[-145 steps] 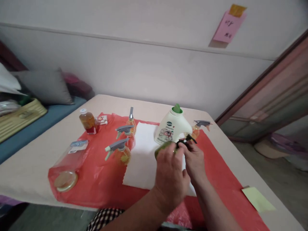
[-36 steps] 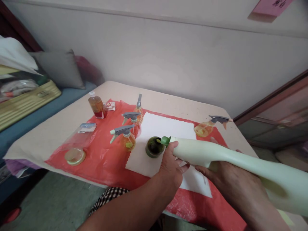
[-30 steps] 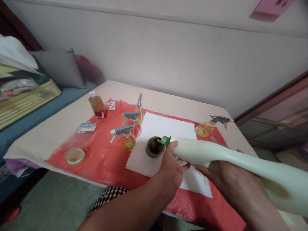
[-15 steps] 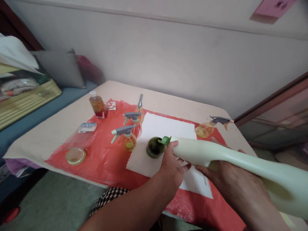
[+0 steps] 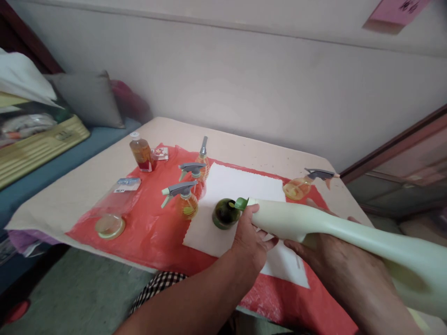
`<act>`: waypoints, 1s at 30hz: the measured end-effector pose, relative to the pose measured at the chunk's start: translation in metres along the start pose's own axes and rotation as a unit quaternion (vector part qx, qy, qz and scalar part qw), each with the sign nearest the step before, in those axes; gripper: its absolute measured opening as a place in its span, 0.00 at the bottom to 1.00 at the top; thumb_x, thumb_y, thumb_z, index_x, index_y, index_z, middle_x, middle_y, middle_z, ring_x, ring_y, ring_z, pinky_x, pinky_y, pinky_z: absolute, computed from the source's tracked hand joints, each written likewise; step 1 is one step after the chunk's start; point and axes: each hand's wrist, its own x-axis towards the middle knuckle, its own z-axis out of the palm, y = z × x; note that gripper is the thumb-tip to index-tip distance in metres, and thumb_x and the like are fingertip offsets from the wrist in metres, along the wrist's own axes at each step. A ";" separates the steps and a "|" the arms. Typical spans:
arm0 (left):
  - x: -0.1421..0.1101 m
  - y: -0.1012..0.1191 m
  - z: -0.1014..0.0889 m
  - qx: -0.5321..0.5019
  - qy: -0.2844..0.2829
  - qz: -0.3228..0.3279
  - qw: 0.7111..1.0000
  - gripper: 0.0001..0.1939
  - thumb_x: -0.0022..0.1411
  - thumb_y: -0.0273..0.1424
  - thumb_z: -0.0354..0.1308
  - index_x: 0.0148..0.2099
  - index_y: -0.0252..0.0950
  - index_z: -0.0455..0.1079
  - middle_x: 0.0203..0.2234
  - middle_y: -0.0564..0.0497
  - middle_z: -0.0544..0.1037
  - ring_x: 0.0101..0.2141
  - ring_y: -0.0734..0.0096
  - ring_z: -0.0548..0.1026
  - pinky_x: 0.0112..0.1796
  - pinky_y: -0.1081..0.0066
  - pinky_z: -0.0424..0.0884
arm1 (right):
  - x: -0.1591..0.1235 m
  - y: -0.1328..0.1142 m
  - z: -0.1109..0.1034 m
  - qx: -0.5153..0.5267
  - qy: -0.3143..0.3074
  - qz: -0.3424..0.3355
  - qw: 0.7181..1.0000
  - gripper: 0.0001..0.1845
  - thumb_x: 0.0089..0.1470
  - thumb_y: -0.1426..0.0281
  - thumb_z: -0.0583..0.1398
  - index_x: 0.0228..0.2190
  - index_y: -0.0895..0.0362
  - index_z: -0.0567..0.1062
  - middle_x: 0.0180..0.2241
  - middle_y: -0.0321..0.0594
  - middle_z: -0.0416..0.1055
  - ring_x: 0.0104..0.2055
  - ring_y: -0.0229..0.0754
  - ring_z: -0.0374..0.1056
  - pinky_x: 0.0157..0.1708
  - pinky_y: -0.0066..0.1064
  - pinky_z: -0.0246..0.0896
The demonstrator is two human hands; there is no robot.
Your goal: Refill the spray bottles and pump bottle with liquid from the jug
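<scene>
A big pale green plastic jug (image 5: 296, 215) with a moulded handle lies tipped across the right side, its green pouring spout (image 5: 240, 203) pointing left. That spout sits at the rim of a round dark green container (image 5: 223, 218) on white paper. My left hand (image 5: 251, 237) supports the jug's neck from below, thumb against its end. Farther back, my right hand (image 5: 338, 256) is wrapped round the jug's handle, some fingers hidden behind it. Whether liquid is flowing out, I cannot tell.
Several spray bottles stand left of the paper (image 5: 244, 179), one nearest (image 5: 188, 204); another spray bottle (image 5: 296, 187) lies at the right. On the red plastic sheet (image 5: 153, 237) are a round lid (image 5: 110, 226), a clear packet (image 5: 127, 184) and an amber bottle (image 5: 142, 153).
</scene>
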 end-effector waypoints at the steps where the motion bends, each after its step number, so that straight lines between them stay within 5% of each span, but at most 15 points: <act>1: 0.000 0.000 0.000 -0.001 -0.001 -0.001 1.000 0.19 0.57 0.39 0.60 0.48 0.36 0.70 0.47 0.44 0.76 0.42 0.60 0.74 0.41 0.60 0.71 | 0.000 0.000 0.000 0.004 0.000 0.002 1.000 0.42 0.64 0.45 0.37 0.49 0.67 0.72 0.38 0.60 0.75 0.38 0.62 0.72 0.42 0.50 0.67; 30: 0.001 0.000 0.000 -0.005 -0.007 -0.004 1.000 0.20 0.58 0.40 0.58 0.50 0.37 0.70 0.50 0.45 0.75 0.44 0.60 0.74 0.41 0.61 0.70 | 0.000 -0.001 0.000 0.028 0.003 0.000 1.000 0.35 0.64 0.48 0.42 0.51 0.63 0.69 0.41 0.57 0.72 0.44 0.62 0.70 0.48 0.51 0.63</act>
